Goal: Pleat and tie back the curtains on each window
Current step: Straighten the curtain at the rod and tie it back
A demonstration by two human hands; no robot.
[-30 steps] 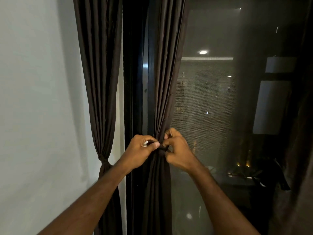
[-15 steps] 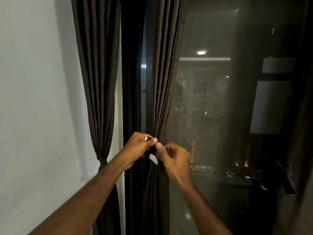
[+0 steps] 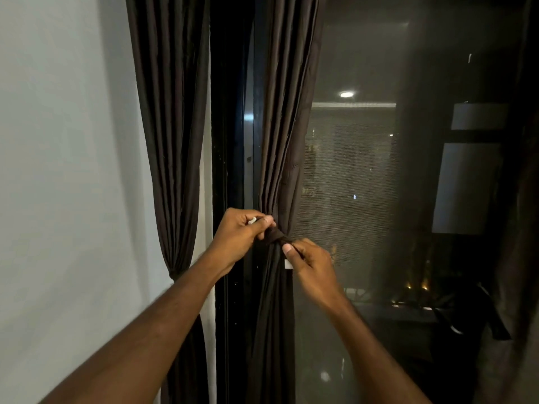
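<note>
A dark brown curtain (image 3: 284,135) hangs pleated in the middle of the view, gathered at waist height by a dark tie-back band (image 3: 275,236) knotted around it. My left hand (image 3: 239,239) pinches one end of the band at the left of the knot, a small white tip showing between its fingers. My right hand (image 3: 309,262) pinches the other end at the lower right, with a small white tag beside its thumb. A second dark curtain (image 3: 172,126) hangs at the left, gathered and tied lower down.
A pale wall (image 3: 64,170) fills the left side. A dark window frame (image 3: 233,141) stands between the two curtains. To the right is a mesh-covered window pane (image 3: 355,170) with night lights and room reflections; more dark fabric (image 3: 525,228) hangs at the far right edge.
My hands have drawn apart, the right one moving down and right, and the band now sits wrapped in a knot around the gathered curtain.
</note>
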